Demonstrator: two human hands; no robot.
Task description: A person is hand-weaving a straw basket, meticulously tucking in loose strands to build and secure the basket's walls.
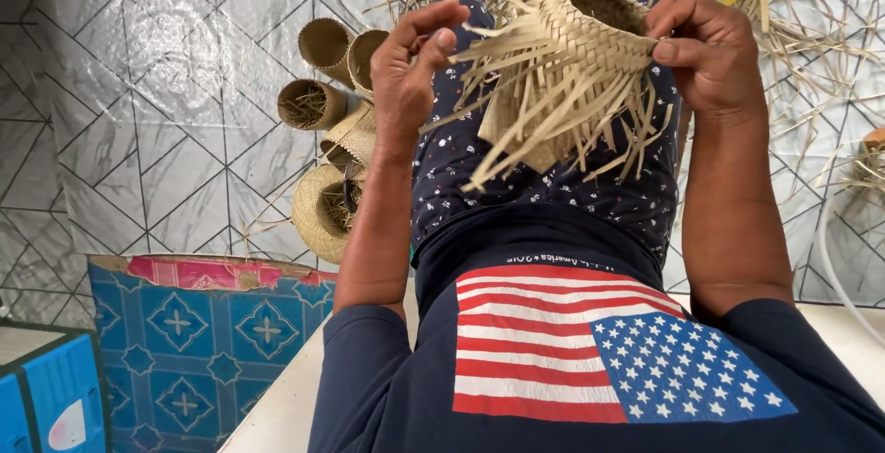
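Note:
A half-woven straw basket [590,34], round and open at the far end, hangs over my lap with many loose pale strips [544,117] trailing from its near edge. My right hand [705,47] grips the woven rim on the right side, thumb pressed on the weave. My left hand [415,57] is to the left of the basket, fingers curled and pinching one or two loose strips. Below are my dark flowered trousers and dark shirt with a flag print.
Several finished small woven baskets [327,107] lie on the tiled floor at the left. A blue patterned box [194,333] stands at lower left beside a blue container [55,398]. Loose straw [811,20] litters the floor at top and right.

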